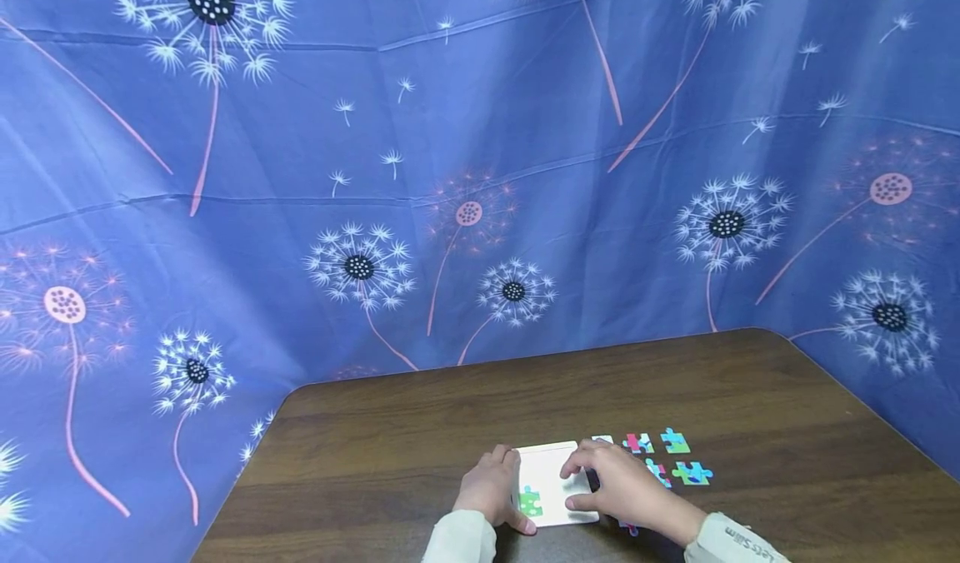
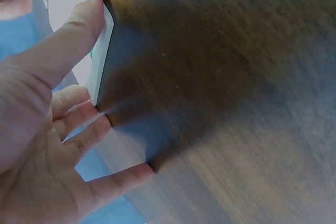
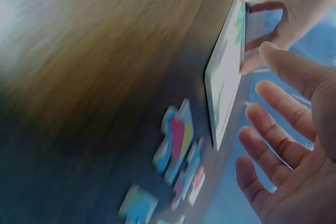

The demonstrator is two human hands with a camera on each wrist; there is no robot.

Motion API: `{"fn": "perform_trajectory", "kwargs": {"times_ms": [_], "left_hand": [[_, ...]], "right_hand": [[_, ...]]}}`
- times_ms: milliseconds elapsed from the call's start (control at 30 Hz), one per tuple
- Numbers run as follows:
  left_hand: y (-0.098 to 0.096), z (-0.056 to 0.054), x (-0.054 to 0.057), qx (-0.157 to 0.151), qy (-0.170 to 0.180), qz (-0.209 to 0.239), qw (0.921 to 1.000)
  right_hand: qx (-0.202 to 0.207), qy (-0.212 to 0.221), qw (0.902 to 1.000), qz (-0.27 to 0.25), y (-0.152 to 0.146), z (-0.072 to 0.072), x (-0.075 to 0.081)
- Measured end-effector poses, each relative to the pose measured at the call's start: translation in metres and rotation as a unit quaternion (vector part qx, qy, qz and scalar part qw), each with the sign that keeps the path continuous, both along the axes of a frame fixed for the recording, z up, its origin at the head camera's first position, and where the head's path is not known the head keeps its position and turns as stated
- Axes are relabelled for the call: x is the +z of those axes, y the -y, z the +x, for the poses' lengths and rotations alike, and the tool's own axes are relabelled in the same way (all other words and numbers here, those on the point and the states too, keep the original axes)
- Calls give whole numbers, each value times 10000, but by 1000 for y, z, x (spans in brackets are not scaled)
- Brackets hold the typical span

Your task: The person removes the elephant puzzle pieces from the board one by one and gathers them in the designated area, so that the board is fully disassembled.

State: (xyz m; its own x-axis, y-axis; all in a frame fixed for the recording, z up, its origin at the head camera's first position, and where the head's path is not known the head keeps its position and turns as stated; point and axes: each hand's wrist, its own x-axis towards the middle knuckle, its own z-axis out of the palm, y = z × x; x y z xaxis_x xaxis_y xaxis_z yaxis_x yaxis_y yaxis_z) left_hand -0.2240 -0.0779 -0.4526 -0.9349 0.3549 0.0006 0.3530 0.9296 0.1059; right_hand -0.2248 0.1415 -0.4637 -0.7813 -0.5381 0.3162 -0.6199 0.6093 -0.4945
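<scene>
The left hand (image 1: 491, 486) braces the left edge of the white board (image 1: 547, 471); its thumb (image 2: 86, 11) lies along that edge and its straight fingers (image 2: 86, 129) rest at the board's side, so it is open and pressing, not gripping. The right hand (image 1: 622, 484) hovers over the board's right half with fingers spread and relaxed, holding nothing. The board lies flat between the two hands, close to the near edge of the table (image 1: 420, 430), with one green piece (image 1: 530, 502) seated in its near-left corner. The loose pieces (image 1: 678, 459) lie scattered on the table just beyond and to the right of the right hand, so that hand is plainly the nearer one to them; the left would have to cross the board.
</scene>
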Motion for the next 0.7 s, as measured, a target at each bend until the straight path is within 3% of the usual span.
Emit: {"fn": "perform_trajectory", "kwargs": {"times_ms": [233, 700], "left_hand": [[1, 0, -2, -37, -136, -32, 9999], [2, 3, -2, -100, -355, 26, 9993]], "right_hand": [[-370, -21, 9993, 93, 24, -2, -5], [-292, -294, 9987, 312, 46, -6, -12]]}}
